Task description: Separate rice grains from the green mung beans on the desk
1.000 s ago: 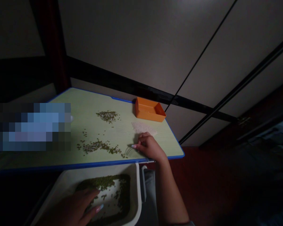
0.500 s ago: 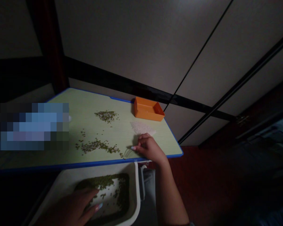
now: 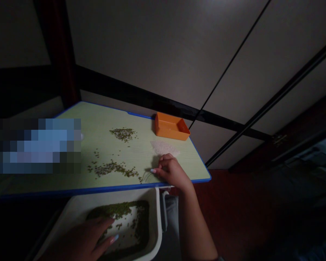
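Observation:
My right hand (image 3: 171, 170) rests on the pale green table (image 3: 70, 181) near its front edge, fingers curled, one fingertip touching the surface beside a trail of green beans (image 3: 112, 168). A small pile of white grains (image 3: 163, 147) lies just beyond the hand. A second heap of green beans (image 3: 123, 133) sits farther back. My left hand (image 3: 84, 241) lies with spread fingers over the rim of a white tub (image 3: 159, 221) below the table edge; green beans (image 3: 125, 212) cover the tub's bottom.
An orange tray (image 3: 170, 127) stands at the table's far right corner. A blurred blue patch (image 3: 38, 145) covers the table's left part. A grey wall with dark rails rises behind. The room is dim, with dark floor to the right.
Both hands stay nearly where they were; the view has shifted slightly.

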Available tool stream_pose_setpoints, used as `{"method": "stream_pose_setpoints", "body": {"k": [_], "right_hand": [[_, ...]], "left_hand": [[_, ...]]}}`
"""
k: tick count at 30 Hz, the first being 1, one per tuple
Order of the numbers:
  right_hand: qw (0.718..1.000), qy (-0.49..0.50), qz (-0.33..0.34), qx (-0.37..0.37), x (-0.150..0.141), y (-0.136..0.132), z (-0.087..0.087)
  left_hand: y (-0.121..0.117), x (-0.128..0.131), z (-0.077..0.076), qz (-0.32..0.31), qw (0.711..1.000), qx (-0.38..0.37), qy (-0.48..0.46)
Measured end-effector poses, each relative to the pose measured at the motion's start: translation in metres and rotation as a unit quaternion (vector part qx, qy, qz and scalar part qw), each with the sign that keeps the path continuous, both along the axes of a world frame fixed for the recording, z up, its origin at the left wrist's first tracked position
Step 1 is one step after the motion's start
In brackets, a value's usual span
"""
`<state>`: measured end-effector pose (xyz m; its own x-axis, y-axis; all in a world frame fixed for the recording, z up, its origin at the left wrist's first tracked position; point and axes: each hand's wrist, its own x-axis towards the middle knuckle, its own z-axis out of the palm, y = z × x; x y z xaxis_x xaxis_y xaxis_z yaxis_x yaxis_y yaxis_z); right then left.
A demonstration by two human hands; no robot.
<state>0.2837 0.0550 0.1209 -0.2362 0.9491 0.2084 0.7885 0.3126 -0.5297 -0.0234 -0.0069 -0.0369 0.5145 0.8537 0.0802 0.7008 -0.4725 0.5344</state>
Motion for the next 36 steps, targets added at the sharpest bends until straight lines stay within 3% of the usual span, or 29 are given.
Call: {"method": "stream_pose_setpoints", "body": {"k": [13, 22, 31, 36], "right_hand": [[0.999, 0.016, 0.029, -0.002, -0.009, -0.004, 0.003], [0.999, 0.029, 0.019, 0.015, -0.017, -0.008, 0.004], [0.997, 0.001, -0.069, 0.024, -0.005, -0.009, -0.001], [0.991, 0.042, -0.120, 0.050, 0.013, -0.011, -0.010]], "left_hand": [[-0.001, 0.000, 0.006, 0.000, 1.000, -0.013, 0.009], [-0.001, 0.005, 0.019, -0.003, 0.998, -0.010, 0.060], [-0.002, 0.007, 0.021, -0.002, 0.998, -0.024, 0.061], [-0.002, 0.007, 0.022, -0.007, 0.997, -0.036, 0.064]]}}
